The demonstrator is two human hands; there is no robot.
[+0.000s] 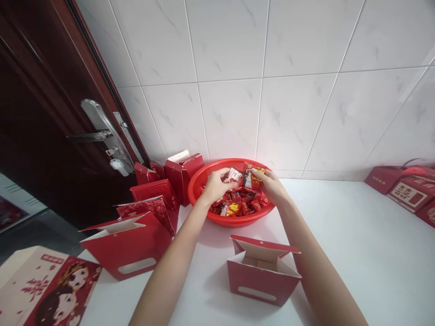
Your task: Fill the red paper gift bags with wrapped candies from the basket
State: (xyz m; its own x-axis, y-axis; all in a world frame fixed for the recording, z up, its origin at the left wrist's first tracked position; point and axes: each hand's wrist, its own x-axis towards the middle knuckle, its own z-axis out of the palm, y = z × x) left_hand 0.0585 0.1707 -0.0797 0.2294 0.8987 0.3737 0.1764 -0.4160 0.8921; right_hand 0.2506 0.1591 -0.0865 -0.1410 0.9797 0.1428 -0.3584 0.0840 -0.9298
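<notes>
Bare forearms [171,276] reach forward over the white counter [346,226], and between them an open box [260,276] stands upright, its top gaping. Beyond it, near the far edge by the tiled wall [231,117], sits a red basket [231,222] of wrapped sweets [243,206]. Over the basket, the left hand [214,184] pinches a white-and-red packet [234,176] between thumb and fingers; the right hand [274,186] grasps a red packet [252,177] with gold print. More red boxes [134,244] stand open along the left edge, with a printed box [61,290] lying near them.

The step in hand looks like picking packets out of the basket. Moving either packet clear would call for a steady pinch and enough lift to pass the rim. The open box's mouth is narrow, partly hooded by its raised flap, so anything lowered there would need careful aim.
</notes>
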